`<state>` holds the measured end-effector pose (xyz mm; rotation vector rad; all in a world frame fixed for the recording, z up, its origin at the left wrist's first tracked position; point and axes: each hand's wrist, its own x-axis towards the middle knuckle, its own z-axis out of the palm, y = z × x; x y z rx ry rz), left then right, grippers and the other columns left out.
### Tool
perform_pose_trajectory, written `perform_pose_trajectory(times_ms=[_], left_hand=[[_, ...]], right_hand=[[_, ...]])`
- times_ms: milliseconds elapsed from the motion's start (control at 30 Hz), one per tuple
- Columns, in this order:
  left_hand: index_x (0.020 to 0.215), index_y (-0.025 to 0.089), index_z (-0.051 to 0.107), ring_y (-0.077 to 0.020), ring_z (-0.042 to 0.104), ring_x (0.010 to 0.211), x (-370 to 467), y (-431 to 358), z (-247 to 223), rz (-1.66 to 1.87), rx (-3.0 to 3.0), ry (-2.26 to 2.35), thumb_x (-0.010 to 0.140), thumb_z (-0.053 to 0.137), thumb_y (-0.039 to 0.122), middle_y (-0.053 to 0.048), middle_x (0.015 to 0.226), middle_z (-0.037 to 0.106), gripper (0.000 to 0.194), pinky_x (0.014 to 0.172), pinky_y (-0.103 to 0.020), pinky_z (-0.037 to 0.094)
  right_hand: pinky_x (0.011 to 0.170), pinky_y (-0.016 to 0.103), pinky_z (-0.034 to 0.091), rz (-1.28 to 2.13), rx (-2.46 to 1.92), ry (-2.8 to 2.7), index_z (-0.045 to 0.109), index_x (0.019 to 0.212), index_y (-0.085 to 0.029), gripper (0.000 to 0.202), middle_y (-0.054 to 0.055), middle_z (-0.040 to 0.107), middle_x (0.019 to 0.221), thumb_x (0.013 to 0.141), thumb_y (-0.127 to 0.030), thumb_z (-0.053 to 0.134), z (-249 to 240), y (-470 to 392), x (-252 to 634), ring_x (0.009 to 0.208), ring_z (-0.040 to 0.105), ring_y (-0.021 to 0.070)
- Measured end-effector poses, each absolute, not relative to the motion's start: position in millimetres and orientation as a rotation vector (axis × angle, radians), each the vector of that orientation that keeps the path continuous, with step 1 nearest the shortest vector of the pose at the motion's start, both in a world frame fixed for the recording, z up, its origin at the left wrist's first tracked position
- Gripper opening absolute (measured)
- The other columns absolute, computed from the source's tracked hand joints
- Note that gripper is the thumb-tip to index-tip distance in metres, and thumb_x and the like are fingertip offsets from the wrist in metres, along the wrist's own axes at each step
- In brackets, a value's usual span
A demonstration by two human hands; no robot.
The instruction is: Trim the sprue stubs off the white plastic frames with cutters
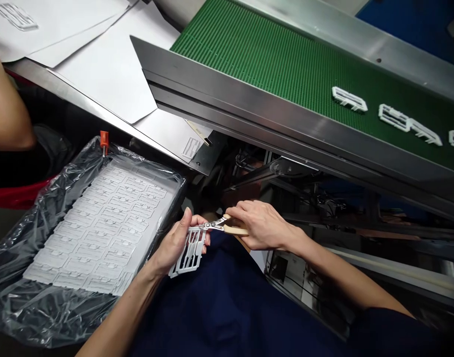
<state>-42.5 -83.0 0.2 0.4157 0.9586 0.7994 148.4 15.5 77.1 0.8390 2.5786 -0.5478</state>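
Note:
In the head view, my left hand [175, 243] is closed on a white slotted plastic part [190, 253], held in front of my dark blue shirt. My right hand [262, 225] grips the cream handles of a small pair of cutters [230, 229]. Their metal jaws lie at the top edge of the part, beside my left fingertips. Whether the jaws touch the plastic cannot be made out.
A plastic-lined box [156, 223] at the left holds rows of similar white parts. A green conveyor [256, 54] with several white parts crosses the upper right. White sheets [108, 74] cover a metal table. Another person's arm [7, 109] shows at the far left.

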Motion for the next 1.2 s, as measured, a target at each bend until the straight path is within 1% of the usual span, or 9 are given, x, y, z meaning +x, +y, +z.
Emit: perform_pose_trajectory(times_ms=[433, 600, 667, 767, 833, 900, 1067, 1133, 1200], left_hand=[[0.084, 0.017, 0.057, -0.015, 0.058, 0.054, -42, -85, 2, 0.78, 0.46, 0.933, 0.088, 0.024, 0.061, -0.006, 0.067, 0.063, 0.055, 0.054, -0.024, 0.045], [0.082, 0.016, 0.058, -0.0151, 0.058, 0.053, -38, -82, 1, 0.766, 0.426, 0.927, 0.088, 0.026, 0.061, -0.007, 0.067, 0.063, 0.056, 0.052, -0.024, 0.045], [0.081, 0.015, 0.059, -0.0152, 0.058, 0.052, -38, -81, 1, 0.773, 0.38, 0.91, 0.087, 0.026, 0.061, -0.007, 0.065, 0.063, 0.057, 0.051, -0.023, 0.045], [0.08, 0.015, 0.059, -0.0153, 0.058, 0.052, -38, -79, 0, 0.808, 0.279, 0.856, 0.087, 0.028, 0.062, -0.006, 0.065, 0.062, 0.057, 0.05, -0.023, 0.045], [0.08, 0.015, 0.058, -0.0156, 0.058, 0.052, -39, -75, -2, 0.837, 0.206, 0.818, 0.087, 0.029, 0.061, -0.007, 0.065, 0.062, 0.055, 0.049, -0.023, 0.045], [0.08, 0.015, 0.058, -0.016, 0.059, 0.052, -41, -70, -6, 0.868, 0.149, 0.781, 0.088, 0.029, 0.058, -0.007, 0.066, 0.062, 0.053, 0.048, -0.023, 0.045], [0.083, 0.014, 0.058, -0.017, 0.06, 0.056, -43, -55, -17, 0.981, 0.017, 0.712, 0.092, 0.028, 0.049, -0.008, 0.07, 0.062, 0.048, 0.048, -0.024, 0.049], [0.083, 0.014, 0.059, -0.0167, 0.06, 0.056, -43, -51, -17, 1.017, -0.024, 0.667, 0.093, 0.026, 0.047, -0.007, 0.071, 0.062, 0.047, 0.049, -0.026, 0.051], [0.081, 0.014, 0.059, -0.0164, 0.059, 0.056, -43, -48, -15, 1.036, -0.058, 0.618, 0.094, 0.026, 0.046, -0.006, 0.07, 0.061, 0.047, 0.049, -0.029, 0.053]], right_hand=[[0.049, 0.024, 0.02, -0.634, 0.784, 2.572, 0.057, 0.099, -0.023, 0.03, 0.0, 0.058, 0.077, 0.07, -0.022, 0.051, 78, 21, 152, 0.061, 0.05, 0.0132], [0.05, 0.023, 0.021, -0.753, 0.858, 2.574, 0.058, 0.088, -0.021, 0.025, -0.001, 0.058, 0.072, 0.066, -0.015, 0.051, 72, 20, 159, 0.057, 0.047, 0.0108], [0.052, 0.022, 0.025, -0.909, 1.025, 2.565, 0.057, 0.085, -0.02, 0.018, -0.002, 0.056, 0.068, 0.068, -0.014, 0.051, 66, 18, 161, 0.056, 0.045, 0.0098], [0.054, 0.02, 0.03, -1.221, 1.384, 2.466, 0.052, 0.08, -0.019, 0.006, -0.004, 0.052, 0.064, 0.077, -0.023, 0.053, 53, 11, 163, 0.056, 0.044, 0.0087], [0.055, 0.02, 0.032, -1.422, 1.573, 2.368, 0.05, 0.079, -0.019, 0.013, -0.004, 0.051, 0.066, 0.08, -0.031, 0.055, 44, 5, 162, 0.058, 0.044, 0.0089], [0.056, 0.021, 0.035, -1.649, 1.69, 2.254, 0.05, 0.08, -0.018, 0.017, -0.004, 0.052, 0.067, 0.08, -0.034, 0.057, 35, -4, 158, 0.059, 0.045, 0.0091], [0.059, 0.024, 0.043, -2.415, 1.668, 1.766, 0.047, 0.09, -0.017, 0.024, 0.001, 0.059, 0.077, 0.08, -0.036, 0.059, 19, -29, 139, 0.062, 0.055, 0.0115], [0.06, 0.025, 0.045, -2.582, 1.613, 1.637, 0.046, 0.091, -0.017, 0.027, 0.004, 0.06, 0.083, 0.079, -0.036, 0.061, 17, -37, 131, 0.066, 0.058, 0.0127], [0.06, 0.025, 0.045, -2.661, 1.586, 1.6, 0.047, 0.09, -0.017, 0.026, 0.003, 0.059, 0.082, 0.078, -0.035, 0.061, 16, -41, 125, 0.067, 0.058, 0.0124]])
